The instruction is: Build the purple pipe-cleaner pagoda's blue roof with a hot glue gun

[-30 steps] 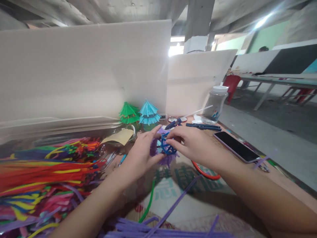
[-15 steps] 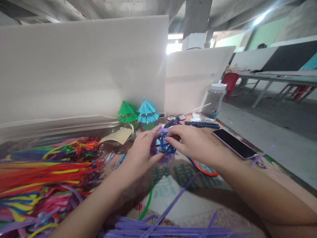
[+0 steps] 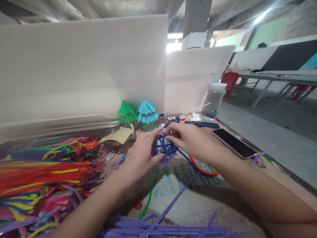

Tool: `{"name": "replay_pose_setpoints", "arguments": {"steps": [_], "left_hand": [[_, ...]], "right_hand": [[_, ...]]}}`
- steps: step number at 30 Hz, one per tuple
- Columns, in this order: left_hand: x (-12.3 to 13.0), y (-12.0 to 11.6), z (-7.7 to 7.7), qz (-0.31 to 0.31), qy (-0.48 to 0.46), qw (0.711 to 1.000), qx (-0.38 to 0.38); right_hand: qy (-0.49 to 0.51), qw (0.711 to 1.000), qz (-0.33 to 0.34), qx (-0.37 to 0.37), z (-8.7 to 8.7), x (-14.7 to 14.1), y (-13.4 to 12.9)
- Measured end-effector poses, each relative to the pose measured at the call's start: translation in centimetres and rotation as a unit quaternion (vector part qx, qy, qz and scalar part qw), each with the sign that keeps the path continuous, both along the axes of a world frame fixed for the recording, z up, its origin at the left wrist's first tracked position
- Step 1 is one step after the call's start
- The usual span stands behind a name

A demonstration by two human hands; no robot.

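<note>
A small craft piece of purple pipe cleaners (image 3: 165,160) is between my two hands over the table. Its facing side bears a blue pipe-cleaner frame (image 3: 169,147) bent into a web of triangles. My left hand (image 3: 142,148) is closed around the piece from the left, thumb below and fingers above. From the right, my right hand (image 3: 187,137) pinches the blue frame's upper edge between thumb and fingertips. A blue tail runs from the frame down to the right, beside a red ring-shaped piece (image 3: 205,171).
Bundles of coloured pipe cleaners (image 3: 37,175) lie left, purple strips (image 3: 168,229) in front. Behind stand a green tree-shaped craft (image 3: 127,114) and a light-blue one (image 3: 148,112). A phone (image 3: 234,143), dark pliers-like tool (image 3: 202,124) and clear bottle (image 3: 213,102) are right. White boards (image 3: 81,66) close off the back.
The blue frame has turned slightly and shifted a little right in my fingers. More of its blue tail shows at the right. Both hands stay at nearly the same place.
</note>
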State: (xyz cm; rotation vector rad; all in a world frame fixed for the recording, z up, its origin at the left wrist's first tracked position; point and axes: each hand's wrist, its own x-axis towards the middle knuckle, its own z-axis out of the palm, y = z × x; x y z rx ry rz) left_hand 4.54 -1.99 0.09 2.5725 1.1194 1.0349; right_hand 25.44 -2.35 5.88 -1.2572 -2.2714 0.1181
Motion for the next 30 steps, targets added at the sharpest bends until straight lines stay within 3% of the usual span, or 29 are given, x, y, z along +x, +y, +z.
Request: {"name": "replay_pose_setpoints", "arguments": {"steps": [6,14,19,23,26,30], "left_hand": [[0.0,-0.2,0.3,-0.008,-0.020,0.999,-0.032],[-0.1,0.0,0.1,-0.009,-0.018,0.999,-0.028],[-0.2,0.3,0.3,0.007,-0.065,0.993,-0.101],[-0.1,1.7,-1.1,-0.004,-0.144,0.977,-0.156],[0.0,2.7,-2.6,-0.012,-0.201,0.960,-0.195],[0.1,2.7,-3.9,0.012,-0.237,0.956,-0.175]], "right_hand": [[0.040,0.998,0.038,0.019,-0.1,0.9,0.5],[-0.003,0.994,0.073,0.077,-0.6,0.4,0.5],[0.058,0.996,0.011,0.065,0.3,1.1,0.6],[0.133,0.987,-0.019,0.088,1.1,1.9,0.7],[0.142,0.987,-0.022,0.076,0.1,2.2,1.3],[0.176,0.984,-0.016,0.025,-3.0,3.5,2.0]]}}
